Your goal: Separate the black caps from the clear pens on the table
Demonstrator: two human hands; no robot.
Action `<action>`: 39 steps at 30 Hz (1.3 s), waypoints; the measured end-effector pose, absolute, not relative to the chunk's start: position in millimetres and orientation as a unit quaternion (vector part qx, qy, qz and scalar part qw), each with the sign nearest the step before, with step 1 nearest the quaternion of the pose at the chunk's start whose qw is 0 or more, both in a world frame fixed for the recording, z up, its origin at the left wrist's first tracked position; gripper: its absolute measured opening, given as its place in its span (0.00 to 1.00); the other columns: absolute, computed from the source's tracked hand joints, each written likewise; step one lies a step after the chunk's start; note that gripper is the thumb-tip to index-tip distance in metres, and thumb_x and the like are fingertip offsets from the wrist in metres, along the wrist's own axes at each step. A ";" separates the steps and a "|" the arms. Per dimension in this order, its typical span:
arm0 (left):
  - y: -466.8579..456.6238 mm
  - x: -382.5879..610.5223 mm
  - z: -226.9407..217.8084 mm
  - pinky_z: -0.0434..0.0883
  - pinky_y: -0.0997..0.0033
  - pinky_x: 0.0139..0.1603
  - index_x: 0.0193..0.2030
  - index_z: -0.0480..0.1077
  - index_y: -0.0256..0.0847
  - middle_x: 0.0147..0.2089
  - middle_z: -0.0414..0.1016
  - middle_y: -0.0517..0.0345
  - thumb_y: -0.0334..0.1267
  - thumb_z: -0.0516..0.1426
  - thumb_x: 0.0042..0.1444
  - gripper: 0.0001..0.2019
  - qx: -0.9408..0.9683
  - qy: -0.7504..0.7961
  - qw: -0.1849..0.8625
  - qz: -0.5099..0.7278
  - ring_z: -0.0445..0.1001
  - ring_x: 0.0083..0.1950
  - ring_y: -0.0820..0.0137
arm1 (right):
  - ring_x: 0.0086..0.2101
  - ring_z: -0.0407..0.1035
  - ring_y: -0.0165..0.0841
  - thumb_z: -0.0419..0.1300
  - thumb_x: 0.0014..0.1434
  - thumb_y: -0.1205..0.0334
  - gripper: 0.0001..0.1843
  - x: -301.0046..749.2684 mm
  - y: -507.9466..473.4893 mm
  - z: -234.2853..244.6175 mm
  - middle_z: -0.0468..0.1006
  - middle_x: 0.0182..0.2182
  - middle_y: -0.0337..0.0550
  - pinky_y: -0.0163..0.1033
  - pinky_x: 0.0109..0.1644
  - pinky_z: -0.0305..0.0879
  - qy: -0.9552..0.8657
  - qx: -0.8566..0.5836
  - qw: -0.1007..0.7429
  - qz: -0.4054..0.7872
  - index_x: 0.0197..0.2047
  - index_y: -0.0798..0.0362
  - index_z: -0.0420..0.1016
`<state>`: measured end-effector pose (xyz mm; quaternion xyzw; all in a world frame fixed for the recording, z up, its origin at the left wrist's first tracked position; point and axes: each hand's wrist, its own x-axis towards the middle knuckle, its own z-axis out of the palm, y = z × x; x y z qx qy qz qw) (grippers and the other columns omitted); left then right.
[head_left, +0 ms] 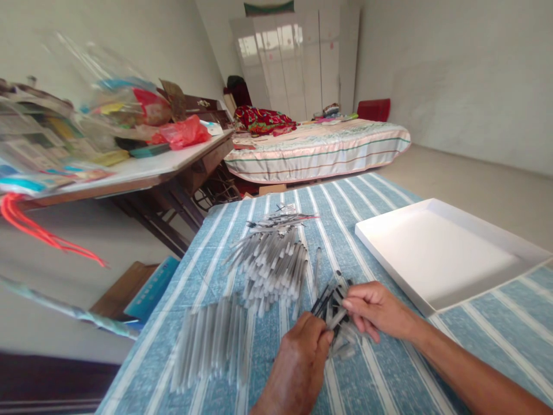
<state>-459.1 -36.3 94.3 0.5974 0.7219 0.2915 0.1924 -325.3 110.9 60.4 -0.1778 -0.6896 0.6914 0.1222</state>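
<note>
My left hand [300, 360] is closed around a bunch of pens [334, 305], their black tips and frosted barrels fanning up and to the right. My right hand [374, 308] pinches the same bunch from the right side, fingers curled. Both hands rest low over a table covered with a blue and white striped cloth [380, 213]. Just beyond the hands lies a large loose pile of grey pen parts [272, 259]. A separate heap of clear pen tubes [211, 343] lies to the left of my left hand.
An empty white shallow box lid [436, 253] sits on the cloth at the right. A cluttered wooden table [142, 167] with bags stands at the left. A bed [315, 147] and white wardrobe [298, 57] are behind. Boxes lie on the floor at the left.
</note>
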 end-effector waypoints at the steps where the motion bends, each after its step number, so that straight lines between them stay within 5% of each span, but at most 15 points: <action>1: -36.0 -458.9 94.1 0.63 0.75 0.33 0.28 0.63 0.39 0.32 0.68 0.56 0.33 0.46 0.59 0.09 0.598 0.722 0.192 0.290 0.68 0.33 0.73 | 0.10 0.60 0.21 0.53 0.56 0.49 0.19 -325.3 110.8 60.5 0.69 0.14 0.33 0.25 0.13 0.46 -0.682 -0.172 0.115 0.702 0.25 0.56 0.62; 4: -35.4 -458.4 94.5 0.64 0.75 0.33 0.28 0.63 0.39 0.32 0.68 0.56 0.33 0.46 0.59 0.10 0.599 0.724 0.182 0.289 0.68 0.33 0.72 | 0.12 0.64 0.23 0.59 0.52 0.51 0.17 -325.5 110.8 60.9 0.73 0.19 0.34 0.25 0.13 0.48 -0.663 -0.161 0.092 0.725 0.37 0.55 0.63; 8: -35.3 -458.3 95.9 0.64 0.75 0.33 0.28 0.63 0.40 0.31 0.68 0.56 0.33 0.46 0.59 0.10 0.601 0.721 0.175 0.297 0.68 0.32 0.72 | 0.09 0.59 0.21 0.53 0.55 0.47 0.19 -325.5 110.6 60.7 0.69 0.14 0.32 0.24 0.11 0.46 -0.673 -0.190 0.103 0.707 0.27 0.56 0.61; 13: -34.9 -458.4 95.9 0.64 0.75 0.32 0.28 0.63 0.40 0.31 0.68 0.56 0.33 0.46 0.58 0.10 0.605 0.718 0.175 0.297 0.68 0.32 0.72 | 0.11 0.63 0.23 0.59 0.51 0.49 0.20 -325.6 110.7 60.8 0.72 0.17 0.31 0.24 0.12 0.49 -0.655 -0.179 0.081 0.729 0.40 0.54 0.61; 17: -35.7 -458.0 94.7 0.63 0.75 0.33 0.29 0.63 0.40 0.31 0.68 0.56 0.33 0.46 0.59 0.09 0.605 0.718 0.176 0.295 0.68 0.33 0.72 | 0.09 0.60 0.22 0.52 0.55 0.46 0.19 -325.7 110.3 59.9 0.69 0.13 0.31 0.24 0.11 0.45 -0.664 -0.197 0.081 0.717 0.28 0.56 0.62; 21: -36.9 -457.8 94.2 0.63 0.75 0.33 0.29 0.63 0.40 0.33 0.68 0.57 0.33 0.46 0.59 0.09 0.599 0.723 0.187 0.287 0.68 0.33 0.72 | 0.10 0.63 0.23 0.57 0.53 0.49 0.19 -325.5 110.4 59.3 0.72 0.16 0.31 0.24 0.11 0.47 -0.649 -0.178 0.064 0.736 0.40 0.54 0.62; 25: -36.6 -458.2 93.3 0.62 0.75 0.34 0.29 0.62 0.40 0.33 0.67 0.56 0.33 0.46 0.59 0.09 0.600 0.723 0.197 0.280 0.68 0.34 0.72 | 0.09 0.60 0.21 0.53 0.55 0.48 0.17 -325.5 110.4 57.8 0.69 0.12 0.31 0.23 0.10 0.44 -0.657 -0.191 0.068 0.727 0.28 0.55 0.60; 33: -34.6 -463.1 100.3 0.61 0.75 0.33 0.27 0.65 0.39 0.29 0.67 0.58 0.34 0.47 0.58 0.10 0.560 0.746 0.220 0.288 0.68 0.31 0.73 | 0.12 0.66 0.23 0.57 0.53 0.55 0.13 -320.8 123.4 65.2 0.75 0.21 0.37 0.23 0.12 0.51 -0.641 -0.189 0.108 0.736 0.33 0.55 0.61; 37: -34.3 -462.9 103.0 0.60 0.76 0.32 0.26 0.65 0.38 0.28 0.67 0.59 0.34 0.48 0.57 0.10 0.545 0.749 0.228 0.300 0.67 0.31 0.73 | 0.09 0.61 0.22 0.55 0.55 0.52 0.16 -323.8 120.6 63.7 0.72 0.17 0.32 0.23 0.10 0.48 -0.655 -0.225 0.117 0.712 0.41 0.54 0.62; 39: -34.0 -460.5 102.5 0.60 0.76 0.32 0.27 0.65 0.38 0.29 0.67 0.59 0.34 0.48 0.57 0.10 0.546 0.746 0.234 0.301 0.67 0.31 0.73 | 0.09 0.61 0.22 0.54 0.55 0.50 0.16 -325.7 115.3 60.8 0.71 0.14 0.32 0.23 0.10 0.48 -0.660 -0.215 0.112 0.711 0.37 0.55 0.64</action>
